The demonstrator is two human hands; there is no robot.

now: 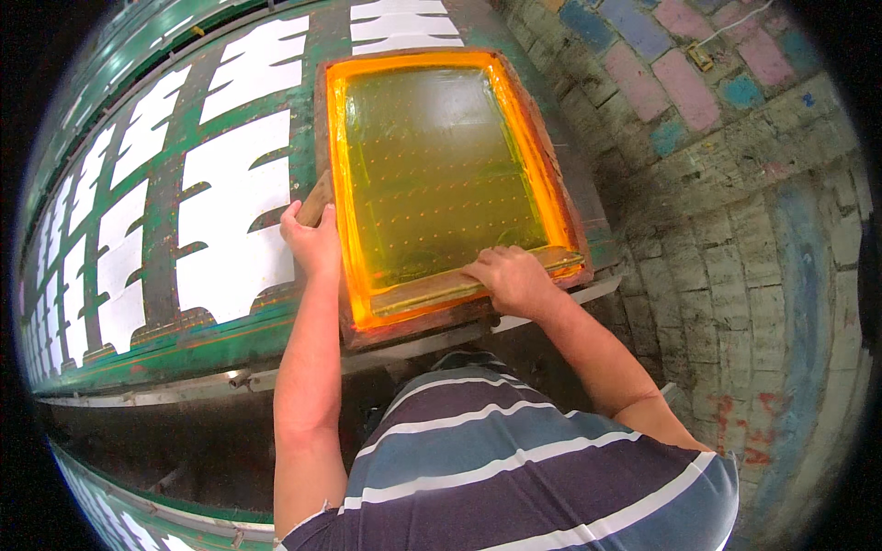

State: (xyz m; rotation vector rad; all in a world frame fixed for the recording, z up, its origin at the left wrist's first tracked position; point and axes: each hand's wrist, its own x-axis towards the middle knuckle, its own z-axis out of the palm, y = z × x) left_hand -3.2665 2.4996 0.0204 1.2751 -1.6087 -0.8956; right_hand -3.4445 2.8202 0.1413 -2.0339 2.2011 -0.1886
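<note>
Screen-print frame (436, 165): yel., orange-edged
L hand (314, 243): holding wooden handle (316, 199)
R hand (516, 280): gripping squeegee (423, 294)
Brick floor (684, 262): red painted chars (763, 428)

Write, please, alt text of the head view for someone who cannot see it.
An orange-rimmed yellow screen rests on a green table; the person's right hand holds a long bar across its near end, while the left hand grips a wooden piece at its left edge. White shapes lie in rows at left; paved floor shows at right.
</note>
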